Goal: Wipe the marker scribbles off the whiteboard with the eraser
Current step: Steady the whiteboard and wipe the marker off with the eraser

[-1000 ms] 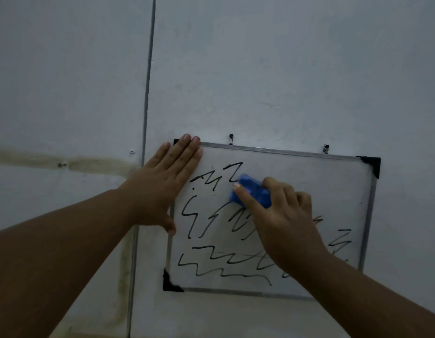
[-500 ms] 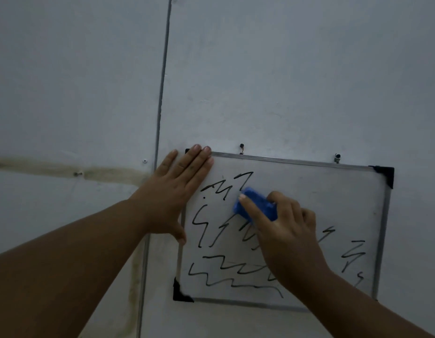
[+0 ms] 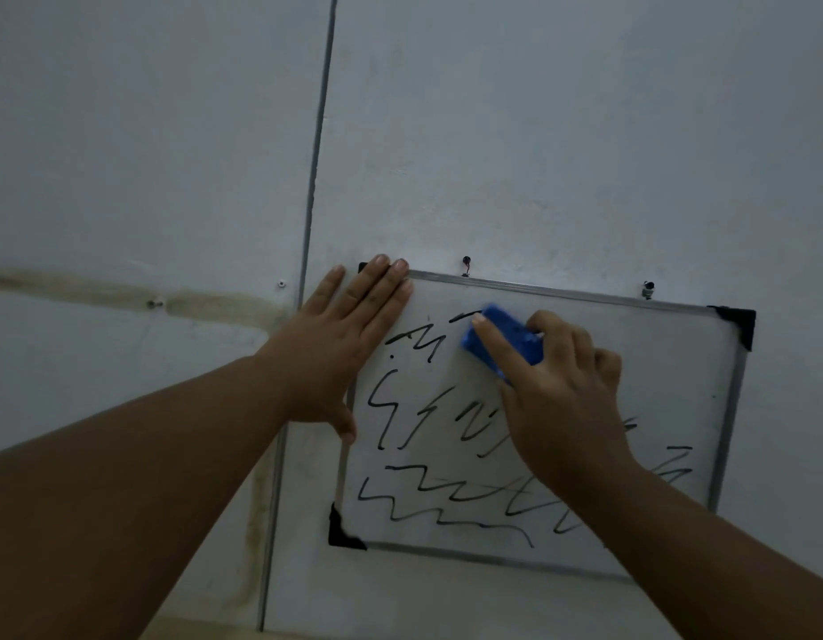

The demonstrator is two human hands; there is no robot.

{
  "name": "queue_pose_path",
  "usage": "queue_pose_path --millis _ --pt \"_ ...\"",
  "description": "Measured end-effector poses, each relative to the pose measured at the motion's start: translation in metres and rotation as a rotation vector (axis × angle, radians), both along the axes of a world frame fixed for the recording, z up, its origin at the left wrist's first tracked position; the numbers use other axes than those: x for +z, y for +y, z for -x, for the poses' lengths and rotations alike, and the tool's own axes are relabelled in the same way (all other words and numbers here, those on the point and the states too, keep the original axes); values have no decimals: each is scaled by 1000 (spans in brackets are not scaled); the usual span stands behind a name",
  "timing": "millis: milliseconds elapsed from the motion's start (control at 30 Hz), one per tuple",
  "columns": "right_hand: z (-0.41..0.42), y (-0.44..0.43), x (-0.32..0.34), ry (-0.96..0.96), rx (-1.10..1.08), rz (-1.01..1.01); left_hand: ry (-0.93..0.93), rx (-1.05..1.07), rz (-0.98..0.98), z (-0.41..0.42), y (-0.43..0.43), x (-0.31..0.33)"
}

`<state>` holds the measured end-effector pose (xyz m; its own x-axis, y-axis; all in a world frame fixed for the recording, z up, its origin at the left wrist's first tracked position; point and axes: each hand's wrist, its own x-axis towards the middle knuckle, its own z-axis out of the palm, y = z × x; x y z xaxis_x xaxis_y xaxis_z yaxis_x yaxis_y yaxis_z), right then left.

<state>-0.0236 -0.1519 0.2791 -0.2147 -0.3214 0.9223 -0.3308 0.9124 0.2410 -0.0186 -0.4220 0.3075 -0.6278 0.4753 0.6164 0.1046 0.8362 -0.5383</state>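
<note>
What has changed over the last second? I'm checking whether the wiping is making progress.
The right hand has slid the blue eraser up the whiteboard to the top zigzag, now partly rubbed out. The left hand stays flat on the board's upper left corner. The lower scribbles remain as they were, and the eraser was never let go.

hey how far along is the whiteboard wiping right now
Early going. Done: the whiteboard's upper right area looks clean. In hand: the right hand presses the blue eraser on the top scribble, while the left hand braces the upper left corner. Left: most black scribbles across the middle and bottom.
</note>
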Motion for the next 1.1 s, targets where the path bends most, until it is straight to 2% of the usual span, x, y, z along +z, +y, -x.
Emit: queue_pose_path --millis 67,233,400,567,767,933,1100 --pt "-3 -13 -9 -32 9 53 -2 0 -5 0 0 -1" --pt "-4 -11 -18 -13 5 -155 -13 16 -12 -1 2 -1" --pt "-4 -17 0 -25 41 70 -24 37 -31 -2 4 -1" --pt "-6 -9 -11 -15 -19 -197 -36 51 -59 -4 8 -2" --pt "-7 -16 6 -26 -24 3 -50 61 -70 -7 10 -1" --pt "-7 -5 -8 -26 -48 -223 -53 70 -79 -7 11 -2" --pt "-7 -11 6 -29 -60 1 -61 72 -78 -5 11 -1"
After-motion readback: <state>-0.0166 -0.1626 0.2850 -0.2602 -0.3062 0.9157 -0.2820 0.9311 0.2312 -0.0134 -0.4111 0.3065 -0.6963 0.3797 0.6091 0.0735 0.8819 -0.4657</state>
